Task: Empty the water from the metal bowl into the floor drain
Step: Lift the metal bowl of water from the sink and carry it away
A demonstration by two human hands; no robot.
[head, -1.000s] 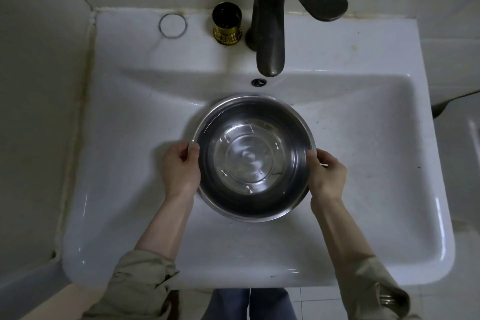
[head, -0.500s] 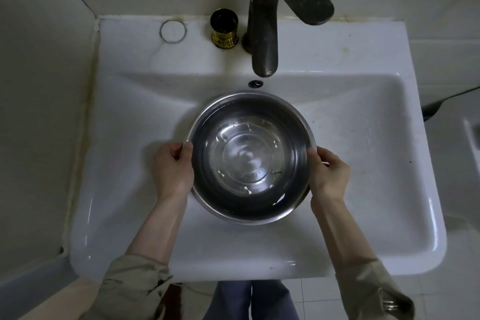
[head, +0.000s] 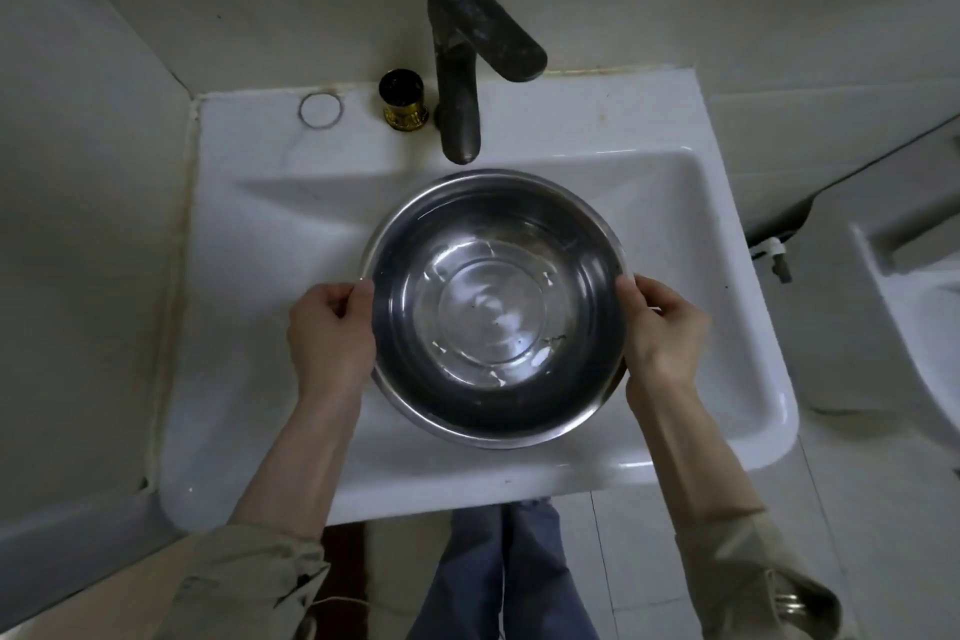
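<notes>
Head view shows the metal bowl (head: pixel 496 309) with shallow water above the white washbasin (head: pixel 727 379), below the dark faucet (head: pixel 460 83). Left hand (head: pixel 330 333) and right hand (head: pixel 662 327) each clasp its rim on opposite sides, probably to keep it level. No floor drain is visible.

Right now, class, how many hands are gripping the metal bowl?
2. The left hand grips the metal bowl's left rim; the right hand grips its right rim.
</notes>
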